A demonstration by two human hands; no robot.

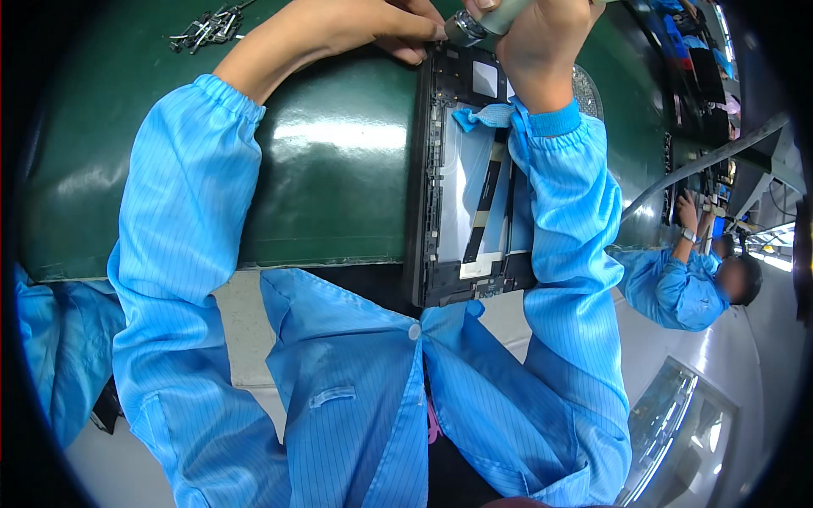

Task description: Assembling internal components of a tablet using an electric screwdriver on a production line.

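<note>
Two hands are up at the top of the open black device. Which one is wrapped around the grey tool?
The right hand: it is closed around the grey tool, while the left hand only rests its fingertips at the top edge of the black device.

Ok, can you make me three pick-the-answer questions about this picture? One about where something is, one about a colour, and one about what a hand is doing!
1. Where is the pile of screws?
A. far left of the mat
B. on the open device
C. on the floor

2. What colour is the work mat?
A. red
B. dark green
C. yellow

3. What is the right hand doing?
A. lying flat and empty
B. waving
C. gripping a grey tool

Answers: 1 A, the screws lie at the mat's upper left. 2 B, the mat is shiny green. 3 C, its fingers wrap the tool above the open device.
</note>
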